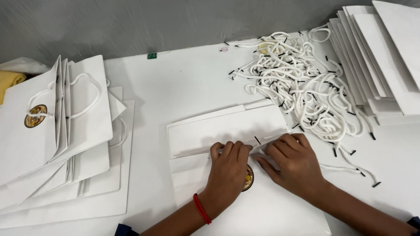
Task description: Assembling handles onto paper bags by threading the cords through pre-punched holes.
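A flat white paper bag point(227, 126) with a round gold emblem point(249, 177) lies in front of me on the white table point(183, 78). My left hand point(227, 168), with a red thread band at the wrist, presses on the bag's top fold, fingers curled at the edge. My right hand point(291, 159) rests beside it, fingertips pinching a white cord with a black tip point(257, 140) at the same edge. The cord's other end trails off to the right across the table.
A pile of white cord handles with black tips point(302, 78) lies at the back right. A stack of flat white bags point(385, 57) sits at far right. Bags with handles fitted point(57, 131) are piled at left. A yellow cloth point(11, 81) shows at the left edge.
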